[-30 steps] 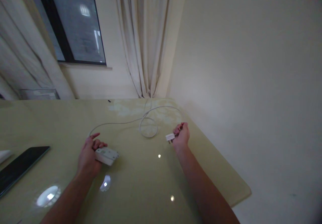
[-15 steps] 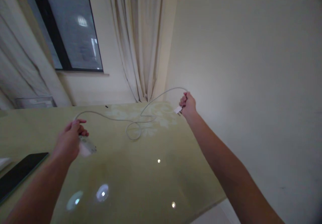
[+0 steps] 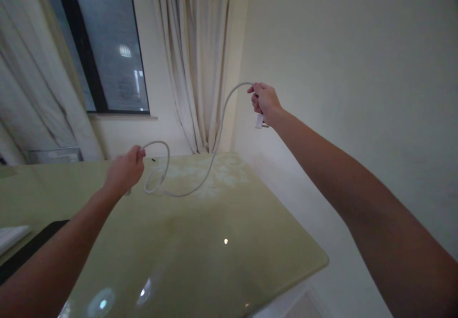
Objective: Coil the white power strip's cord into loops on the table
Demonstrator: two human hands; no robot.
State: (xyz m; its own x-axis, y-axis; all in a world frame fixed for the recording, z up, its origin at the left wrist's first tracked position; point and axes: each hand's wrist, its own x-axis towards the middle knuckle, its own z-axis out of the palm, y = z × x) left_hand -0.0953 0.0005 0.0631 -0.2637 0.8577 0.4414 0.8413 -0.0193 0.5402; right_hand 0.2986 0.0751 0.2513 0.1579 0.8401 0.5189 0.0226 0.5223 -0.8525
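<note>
A white power cord [image 3: 214, 153] runs between my two hands, sagging over the table [image 3: 200, 251] with a loop near the left side. My right hand [image 3: 265, 99], raised in front of the wall, is closed on the cord close to its plug [image 3: 259, 121]. The plug hangs below the fingers, prongs pointing right. My left hand [image 3: 126, 169] is lower, above the table, its fingers wrapped around the cord's other end. The white block at that end is nearly all hidden behind the hand.
A dark flat device [image 3: 32, 246] and a white object [image 3: 12, 237] lie at the table's left, partly behind my left forearm. A small black piece [image 3: 153, 159] is near the far edge. Beyond are curtains [image 3: 200, 70] and a window [image 3: 107, 46]; a wall [image 3: 339, 94] borders the right.
My right hand has risen with the plug, lifting its side of the cord. My left hand has moved right and up, its white block now mostly hidden. The loop has shifted left.
</note>
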